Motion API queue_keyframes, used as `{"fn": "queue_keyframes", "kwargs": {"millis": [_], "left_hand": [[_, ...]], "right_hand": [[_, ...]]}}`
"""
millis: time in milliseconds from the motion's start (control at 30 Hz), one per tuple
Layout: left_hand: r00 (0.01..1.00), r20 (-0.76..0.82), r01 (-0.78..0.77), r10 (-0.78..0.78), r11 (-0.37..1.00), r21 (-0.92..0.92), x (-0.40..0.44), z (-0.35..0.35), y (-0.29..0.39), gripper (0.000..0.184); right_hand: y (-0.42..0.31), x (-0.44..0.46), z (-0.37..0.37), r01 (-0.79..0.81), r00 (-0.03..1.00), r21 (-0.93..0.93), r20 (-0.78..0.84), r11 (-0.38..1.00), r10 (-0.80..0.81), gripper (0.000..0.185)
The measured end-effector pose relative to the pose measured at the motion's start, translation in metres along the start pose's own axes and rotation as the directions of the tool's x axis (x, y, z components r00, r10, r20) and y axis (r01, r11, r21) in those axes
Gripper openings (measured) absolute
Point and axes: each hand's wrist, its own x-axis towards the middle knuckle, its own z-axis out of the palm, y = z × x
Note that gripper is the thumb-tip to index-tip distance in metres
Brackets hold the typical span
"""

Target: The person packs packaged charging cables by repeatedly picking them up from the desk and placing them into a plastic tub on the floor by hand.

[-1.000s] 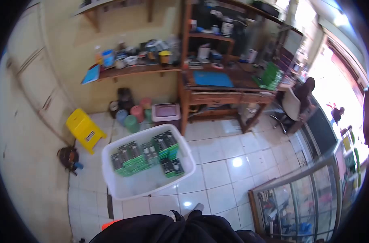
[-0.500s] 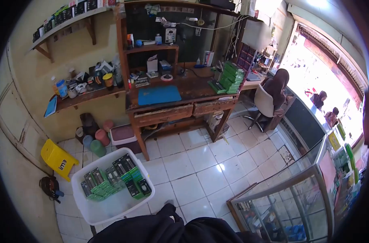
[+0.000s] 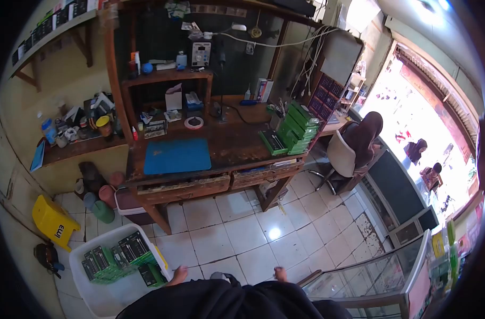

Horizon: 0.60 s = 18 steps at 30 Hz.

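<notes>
At the bottom of the head view, my left hand (image 3: 179,275) hangs low beside the right rim of a white plastic tub (image 3: 78,274). Its small fingers look loosely apart, with nothing seen in them; whether it touches the tub I cannot tell. Inside the tub stand rows of green-and-black boxes (image 3: 101,263). Over the tiled floor, right of my dark clothing, is my right hand (image 3: 280,274), fingers partly showing and loosely bent, with no object visible. A wooden workbench (image 3: 237,151) ahead bears a blue mat (image 3: 177,156) and a stack of green boxes (image 3: 298,127).
A glass display case (image 3: 370,276) stands at the lower right. A person in dark clothing (image 3: 364,135) sits on a chair (image 3: 339,154) near the bright opening. Along the left wall are a yellow folding sign (image 3: 53,223), a cluttered shelf (image 3: 72,151) and several small bins (image 3: 102,211).
My view has moved closer to the workbench, which now looks larger. The tub has shifted lower and left in view. Both hands now show at the bottom; neither was clearly visible before.
</notes>
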Motion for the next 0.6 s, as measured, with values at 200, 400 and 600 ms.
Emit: {"fn": "queue_keyframes", "kwargs": {"millis": [200,400,600], "left_hand": [[0.986,0.157,0.153,-0.05,0.629,-0.762,0.211,-0.059,0.214,0.032],[0.995,-0.087,-0.094,0.039,0.565,-0.82,0.349,-0.106,0.368,0.029],[0.936,-0.352,-0.281,0.031,0.666,-0.691,0.466,-0.121,0.449,0.03]], "right_hand": [[-0.154,0.108,-0.016,0.527,0.837,-0.093,-0.111,0.845,-0.535,0.022],[-0.335,0.178,-0.058,0.808,0.588,0.055,-0.114,0.586,-0.801,0.019],[-0.45,0.22,-0.095,0.936,0.259,-0.224,-0.082,0.271,-0.962,0.03]]}}
